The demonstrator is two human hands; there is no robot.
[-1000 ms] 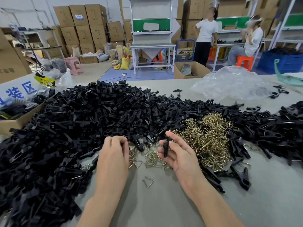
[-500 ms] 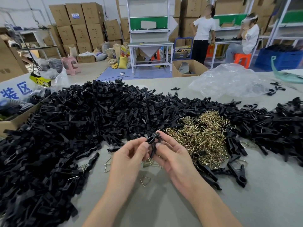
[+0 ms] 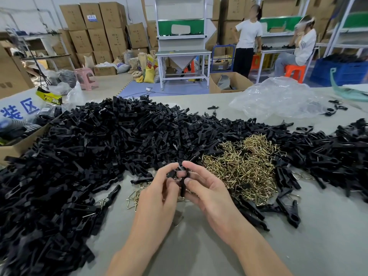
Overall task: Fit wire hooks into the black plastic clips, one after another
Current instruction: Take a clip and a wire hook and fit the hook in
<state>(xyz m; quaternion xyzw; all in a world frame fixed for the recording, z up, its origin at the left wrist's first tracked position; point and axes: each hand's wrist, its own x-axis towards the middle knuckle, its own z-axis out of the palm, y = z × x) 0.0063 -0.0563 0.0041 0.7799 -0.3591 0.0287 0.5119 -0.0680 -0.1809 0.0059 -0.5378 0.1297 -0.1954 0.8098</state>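
Your left hand (image 3: 157, 198) has risen from the loose hooks (image 3: 137, 198) to meet your right hand (image 3: 209, 194), both now pinching one black clip (image 3: 182, 185) over the bench (image 3: 199, 246) toward its near edge, beside the hook pile (image 3: 243, 166); it looks light, stiff and slick, so grip its flat sides.

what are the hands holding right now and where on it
One black plastic clip, held upright between both hands: the right hand pinches its middle with thumb and fingers, and the left hand pinches its upper end.
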